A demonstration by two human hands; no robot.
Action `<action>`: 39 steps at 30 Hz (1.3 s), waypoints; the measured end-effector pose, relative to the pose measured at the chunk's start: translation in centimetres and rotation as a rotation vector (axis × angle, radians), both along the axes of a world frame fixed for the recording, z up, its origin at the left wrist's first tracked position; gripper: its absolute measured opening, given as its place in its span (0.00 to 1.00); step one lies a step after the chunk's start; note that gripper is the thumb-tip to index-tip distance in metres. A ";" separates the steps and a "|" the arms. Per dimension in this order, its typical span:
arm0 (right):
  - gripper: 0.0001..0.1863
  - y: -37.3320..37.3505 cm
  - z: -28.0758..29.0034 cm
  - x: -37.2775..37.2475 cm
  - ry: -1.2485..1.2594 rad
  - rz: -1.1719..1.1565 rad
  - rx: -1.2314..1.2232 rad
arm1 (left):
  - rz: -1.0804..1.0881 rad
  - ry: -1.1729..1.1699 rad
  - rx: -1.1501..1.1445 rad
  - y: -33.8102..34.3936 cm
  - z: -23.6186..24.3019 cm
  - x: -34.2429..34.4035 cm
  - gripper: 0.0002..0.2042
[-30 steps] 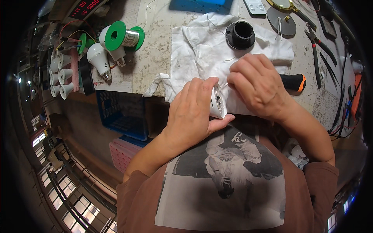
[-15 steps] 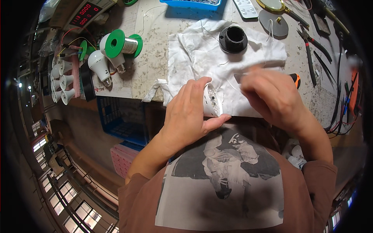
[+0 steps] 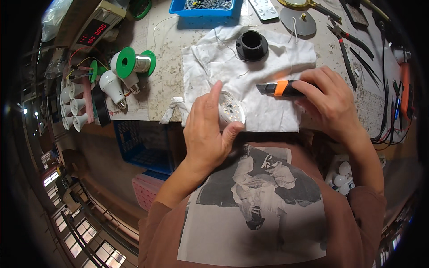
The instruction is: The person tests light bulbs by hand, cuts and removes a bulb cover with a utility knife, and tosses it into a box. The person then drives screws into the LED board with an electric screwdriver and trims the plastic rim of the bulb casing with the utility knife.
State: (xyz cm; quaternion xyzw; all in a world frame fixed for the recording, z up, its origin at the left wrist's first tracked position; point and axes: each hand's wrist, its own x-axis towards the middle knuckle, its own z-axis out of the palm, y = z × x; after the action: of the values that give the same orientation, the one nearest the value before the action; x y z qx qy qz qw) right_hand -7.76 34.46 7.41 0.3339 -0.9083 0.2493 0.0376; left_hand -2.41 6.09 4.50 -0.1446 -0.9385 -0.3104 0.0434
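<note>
My left hand (image 3: 202, 127) is closed round an LED bulb (image 3: 232, 108) whose cover is off, its round board of small LEDs tilted up and to the right. The bulb's body is mostly hidden behind my fingers. In my right hand (image 3: 328, 100) is a utility knife (image 3: 281, 88), black with an orange band. Its blade end points left, toward the bulb, with a gap between them. Both hands are over a crumpled white cloth (image 3: 272, 117) at the table's front edge. Farther back on the cloth stands a black ring-shaped holder (image 3: 252, 47).
At left are a solder spool (image 3: 142, 63), assembled bulbs (image 3: 111, 83) and a red-digit meter (image 3: 94, 35). A blue tray (image 3: 203, 12) of small parts, a magnifying glass (image 3: 297, 3) and a grey disc (image 3: 298, 22) lie at the back. Cutting pliers (image 3: 343, 53) lie at right.
My right hand has shifted right and now shows the knife plainly in its grip. My left hand has moved slightly left, turning the bulb's LED board more into view. The view has shifted a little.
</note>
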 end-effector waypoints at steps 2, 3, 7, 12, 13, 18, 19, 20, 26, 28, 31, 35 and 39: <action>0.16 -0.9 -1.3 -0.8 0.119 0.035 -0.026 | 0.007 0.125 -0.028 0.5 -0.5 0.0 0.39; 0.17 -1.1 -1.9 -1.0 0.109 0.056 -0.030 | 0.044 0.126 -0.035 0.9 -0.6 0.0 0.40; 0.20 -1.4 -2.0 -1.0 0.087 0.063 -0.031 | 0.092 0.084 -0.042 0.8 -0.1 0.4 0.44; 0.21 -2.4 0.2 -0.1 0.053 0.115 -0.060 | 0.091 0.050 -0.048 -0.3 0.0 1.5 0.42; 0.21 -2.9 0.4 0.1 0.049 0.152 -0.081 | 0.076 0.066 -0.062 -0.5 -0.2 1.5 0.42; 0.18 -4.8 -0.7 0.8 -0.104 0.338 -0.007 | 0.044 0.072 -0.070 -0.5 -0.2 1.2 0.41; 0.18 -5.0 -0.7 0.8 -0.110 0.377 0.032 | 0.031 0.077 -0.076 -0.5 -0.2 1.2 0.41; 0.17 -5.2 -0.7 0.8 -0.116 0.415 0.071 | 0.019 0.082 -0.082 -0.5 -0.2 1.1 0.40; 0.19 -5.6 -0.6 0.4 -0.035 0.506 0.204 | 0.005 0.061 -0.083 -0.4 0.2 0.8 0.39; 0.19 -5.9 -0.1 0.5 -0.053 0.515 0.279 | -0.004 0.058 -0.084 -0.5 0.3 0.6 0.39; 0.19 -6.3 0.0 1.1 -0.010 0.492 0.332 | -0.021 0.038 -0.095 -0.7 0.6 0.5 0.38; 0.17 -6.6 -0.5 2.0 0.078 0.430 0.317 | -0.051 0.021 -0.102 -0.8 0.6 0.0 0.37; 0.18 -6.8 -0.5 2.4 0.046 0.430 0.344 | -0.053 -0.034 -0.090 -0.9 0.8 0.0 0.37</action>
State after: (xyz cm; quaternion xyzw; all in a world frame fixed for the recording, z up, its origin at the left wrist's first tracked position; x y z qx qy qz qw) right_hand -5.40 27.68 6.88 0.5260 -0.8445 0.0860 -0.0530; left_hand -2.42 5.16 5.27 -0.1658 -0.9480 -0.2714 0.0126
